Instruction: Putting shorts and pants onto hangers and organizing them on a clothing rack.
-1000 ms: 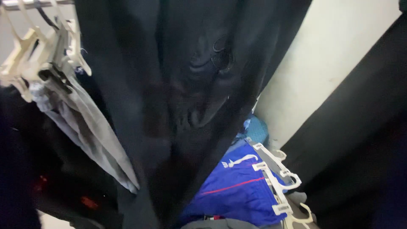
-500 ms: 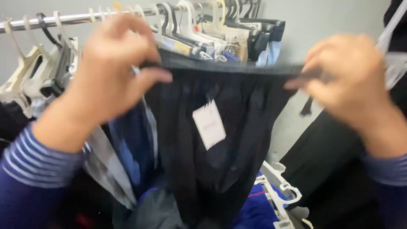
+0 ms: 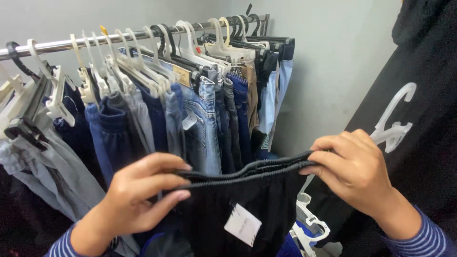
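Clothes shop: crowded garment rail

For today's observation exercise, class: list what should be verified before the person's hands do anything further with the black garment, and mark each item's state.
1. Left hand pinches the waistband of the black garment: ok.
2. Right hand grips the waistband's other end: ok.
3. Waistband stretched open between both hands: ok.
4. White tag visible inside the garment: ok.
5. Free space on the clothes rail among the hangers: cannot tell.
6. Empty white hanger below within reach: cannot tell.
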